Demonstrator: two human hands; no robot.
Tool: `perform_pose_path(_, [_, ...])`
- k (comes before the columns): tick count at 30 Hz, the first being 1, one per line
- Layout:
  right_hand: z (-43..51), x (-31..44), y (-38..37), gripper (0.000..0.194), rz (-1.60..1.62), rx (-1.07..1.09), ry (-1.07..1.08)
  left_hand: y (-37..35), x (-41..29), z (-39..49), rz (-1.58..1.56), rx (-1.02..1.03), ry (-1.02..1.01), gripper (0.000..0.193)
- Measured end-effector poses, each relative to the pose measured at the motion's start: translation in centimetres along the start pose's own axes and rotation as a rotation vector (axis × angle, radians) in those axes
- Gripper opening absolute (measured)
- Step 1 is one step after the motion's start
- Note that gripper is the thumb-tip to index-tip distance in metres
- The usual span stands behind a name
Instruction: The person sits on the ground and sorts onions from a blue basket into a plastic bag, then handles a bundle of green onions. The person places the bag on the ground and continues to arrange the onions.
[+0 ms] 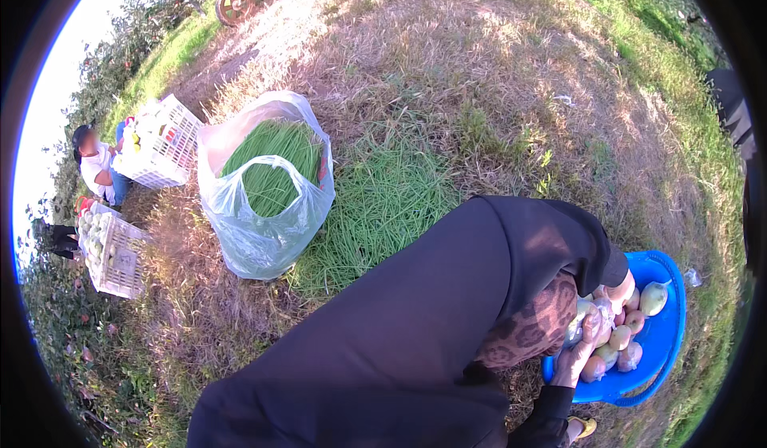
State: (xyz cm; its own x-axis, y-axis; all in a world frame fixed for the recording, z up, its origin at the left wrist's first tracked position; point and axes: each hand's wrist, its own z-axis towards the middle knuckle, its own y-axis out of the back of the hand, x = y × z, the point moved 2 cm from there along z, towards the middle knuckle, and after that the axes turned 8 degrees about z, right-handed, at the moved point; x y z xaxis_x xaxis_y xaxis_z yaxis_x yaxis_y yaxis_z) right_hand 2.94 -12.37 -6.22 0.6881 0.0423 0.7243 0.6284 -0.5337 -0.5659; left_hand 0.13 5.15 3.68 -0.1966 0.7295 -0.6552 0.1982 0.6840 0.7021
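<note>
A blue plastic basin (654,371) at the right holds several pale pink and yellow-green apples (634,321), some wrapped in clear film. My right hand (575,358), coming from a dark cuff, curls round a pale film-wrapped apple (576,326) at the basin's near side. My left hand (621,293) reaches in from above beside crumpled clear film (605,315); its fingertips are partly hidden, so its grip cannot be told. The dark sleeve (419,304) of my left arm crosses the lower middle. Leopard-print cloth (530,328) shows between the arms.
A plastic bag (257,250) of long green stalks stands on grass left of centre, beside loose cut stalks (383,208). White crates (123,262) of fruit stand at the left near a seated person (99,169). A wheel (235,6) shows at the top. A yellow shoe (587,427) is below the basin.
</note>
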Motion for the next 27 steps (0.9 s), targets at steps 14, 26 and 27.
perform_pose_path(14, [-2.7, 1.2, -0.5, 0.052, -0.077, -0.107, -0.136, -1.7, -2.4, -14.1, -0.720, 0.202, -0.471, 0.042])
perform_pose_path(26, [1.2, -1.5, 2.5, 0.057, 0.005, -0.056, -0.124, -0.3, -1.0, -16.3, -0.773, -0.023, -0.276, 0.022])
perform_pose_path(27, [1.3, -1.4, 2.4, 0.057, 0.015, -0.062, -0.116, -0.3, -0.9, -16.2, -0.737, 0.006, -0.291, 0.022])
